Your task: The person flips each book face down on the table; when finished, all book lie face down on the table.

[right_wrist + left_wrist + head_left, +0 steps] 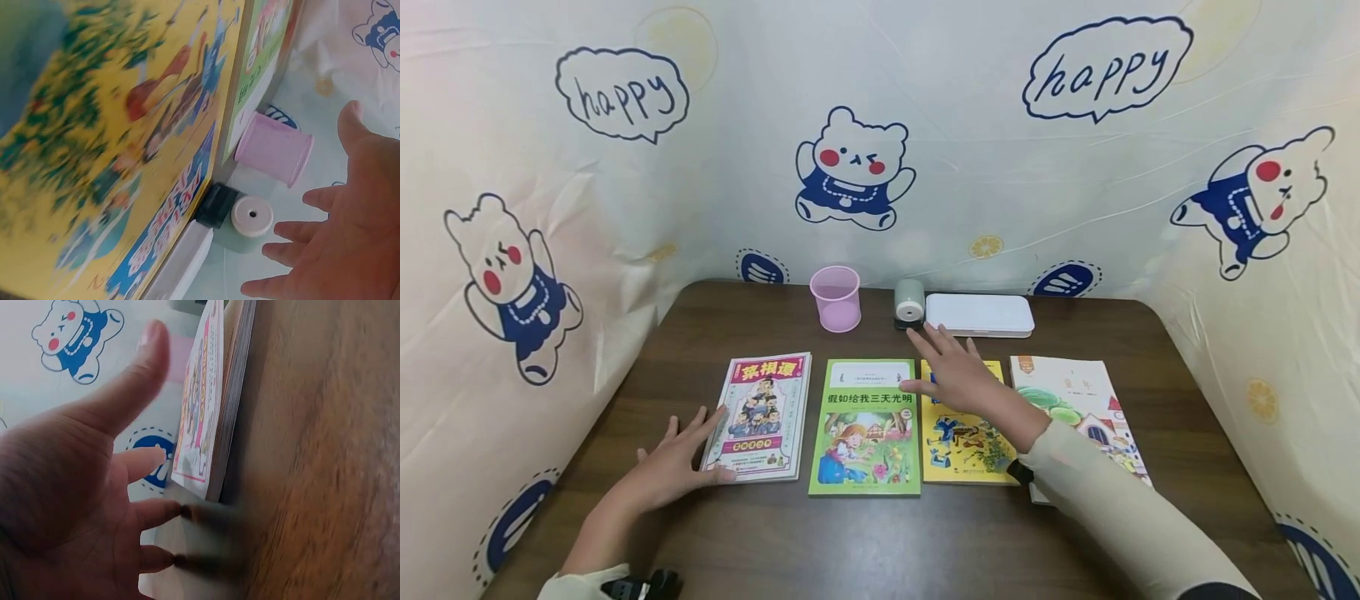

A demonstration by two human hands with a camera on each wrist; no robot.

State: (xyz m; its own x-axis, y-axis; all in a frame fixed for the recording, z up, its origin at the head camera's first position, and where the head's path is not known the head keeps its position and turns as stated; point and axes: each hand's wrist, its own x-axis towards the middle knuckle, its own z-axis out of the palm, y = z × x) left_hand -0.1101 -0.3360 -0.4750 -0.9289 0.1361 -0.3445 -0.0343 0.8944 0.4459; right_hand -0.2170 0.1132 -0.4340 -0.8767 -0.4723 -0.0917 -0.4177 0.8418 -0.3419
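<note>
My left hand [673, 467] is at the left edge of the pink-and-white book [760, 417], fingers spread, thumb by its lower corner. The left wrist view shows the fingers outstretched beside that book [203, 425]. Above the yellow book [966, 433] my right hand [958, 371] hovers with straight, spread fingers, its thumb pointing toward the green book [868, 442]. Part of the yellow cover is hidden by that hand and forearm. A white book [1075, 392] with a house picture lies under the right sleeve, partly covered. The right wrist view has the right hand [350, 219] holding nothing.
Along the back of the brown table [880, 550] stand a pink cup [837, 300], a small grey-green device [909, 302] with a round white front, and a flat white case [979, 315]. A printed cloth [955, 192] with bears hangs around the table's back and sides.
</note>
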